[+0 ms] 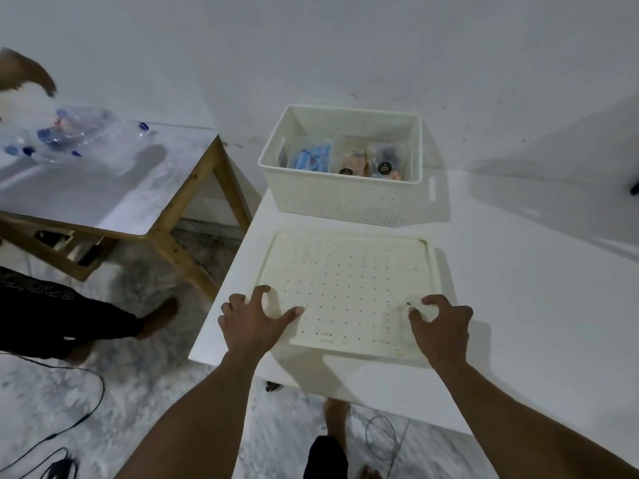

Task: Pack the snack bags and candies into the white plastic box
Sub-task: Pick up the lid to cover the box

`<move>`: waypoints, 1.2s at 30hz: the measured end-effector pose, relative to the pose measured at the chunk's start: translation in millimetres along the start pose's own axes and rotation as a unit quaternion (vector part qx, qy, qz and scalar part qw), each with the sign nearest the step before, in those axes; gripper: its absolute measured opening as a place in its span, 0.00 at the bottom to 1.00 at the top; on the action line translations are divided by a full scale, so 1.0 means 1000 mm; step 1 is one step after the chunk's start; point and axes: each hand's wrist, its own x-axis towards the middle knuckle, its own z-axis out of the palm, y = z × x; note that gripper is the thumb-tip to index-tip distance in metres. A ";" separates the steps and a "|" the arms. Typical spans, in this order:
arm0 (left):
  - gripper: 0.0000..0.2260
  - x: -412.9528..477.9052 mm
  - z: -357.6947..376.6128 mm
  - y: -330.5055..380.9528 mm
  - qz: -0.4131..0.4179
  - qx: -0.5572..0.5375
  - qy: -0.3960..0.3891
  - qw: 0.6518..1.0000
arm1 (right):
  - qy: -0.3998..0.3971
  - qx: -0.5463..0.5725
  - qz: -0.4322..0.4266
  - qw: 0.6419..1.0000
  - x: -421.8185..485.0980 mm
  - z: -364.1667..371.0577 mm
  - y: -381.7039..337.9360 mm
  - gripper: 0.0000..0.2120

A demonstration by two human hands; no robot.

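Left grip (256,323): on the lid (345,285) corner farthest from the box (332,198), left side. Your fingers curl over the rim and the thumb lies on top, so it is grasping the lid.

Right grip (441,324): on the opposite far-from-box corner, fingers clawed onto the lid. Cannot tell whether they hook the rim.

Lid: flat on the worktop (518,288), just in front of the box.

Box: open, sitting at the worktop's left edge. A blue bag (309,159) and clear bags (383,160) are already inside.

Risks, as judged:
- If your right side is only pressing, the lid will tilt on lifting and may slip.
- A tilted lid could catch the box rim and shove the box off the left edge.
- Upright bags may stop the lid seating, so check their height first.
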 end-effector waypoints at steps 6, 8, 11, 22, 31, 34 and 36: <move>0.38 0.038 -0.052 0.044 0.066 -0.036 0.140 0.987 | 0.139 0.045 -0.110 0.983 0.035 -0.019 -0.067 0.14; 0.38 0.064 -0.069 0.057 0.073 -0.029 0.139 0.987 | 0.144 0.042 -0.126 0.981 0.058 -0.020 -0.091 0.14; 0.38 0.115 -0.087 0.076 0.074 -0.022 0.119 0.990 | 0.139 0.036 -0.122 0.982 0.100 -0.019 -0.125 0.14; 0.37 0.284 -0.084 0.133 0.137 -0.030 0.080 0.987 | 0.172 -0.045 -0.045 0.983 0.233 0.035 -0.202 0.13; 0.36 0.336 -0.072 0.166 0.162 0.010 0.046 0.986 | 0.163 -0.182 -0.044 0.969 0.288 0.059 -0.216 0.18; 0.37 0.334 -0.071 0.165 0.185 0.059 0.045 0.980 | 0.145 -0.256 -0.149 0.944 0.286 0.062 -0.213 0.21; 0.37 0.329 -0.069 0.169 0.219 0.080 0.024 0.972 | 0.091 -0.287 -0.194 0.934 0.281 0.062 -0.216 0.23</move>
